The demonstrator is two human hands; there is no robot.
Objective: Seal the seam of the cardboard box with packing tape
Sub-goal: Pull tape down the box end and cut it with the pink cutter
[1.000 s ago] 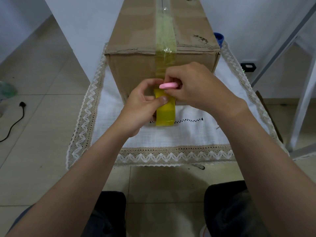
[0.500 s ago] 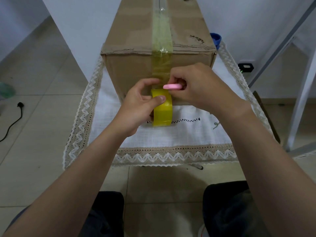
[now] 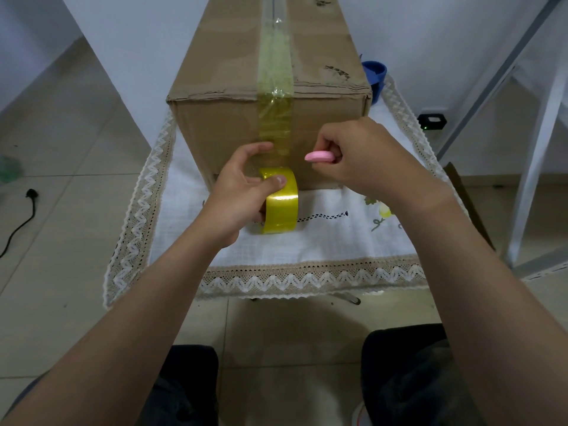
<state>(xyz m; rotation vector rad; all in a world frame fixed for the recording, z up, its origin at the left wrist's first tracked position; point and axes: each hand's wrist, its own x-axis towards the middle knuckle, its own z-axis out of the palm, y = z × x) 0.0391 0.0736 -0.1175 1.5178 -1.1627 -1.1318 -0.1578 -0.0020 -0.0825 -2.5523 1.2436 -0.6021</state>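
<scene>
Worktop (image 3: 322, 241) at the centre of the frame wore a white cloth with a zigzag lace border (image 3: 135, 229), set on pale floor tiles (image 3: 61, 155) with white walls behind. A black cable (image 3: 18, 222) trailed at the left edge, and a blue container (image 3: 375, 73) peeked out behind the box at upper right. Your cardboard box (image 3: 221, 130) stood at the upper centre on that cloth, brown and scuffed, with a wrinkled yellowish strip of tape (image 3: 275, 87) running along its top seam and down the near face. Your left hand (image 3: 236, 195) had its grip closed around the yellow tape roll (image 3: 281, 207), held against the bottom of that face. Your right hand (image 3: 362, 158), just right of the strip, pinched a small pink cutter (image 3: 319, 156).
</scene>
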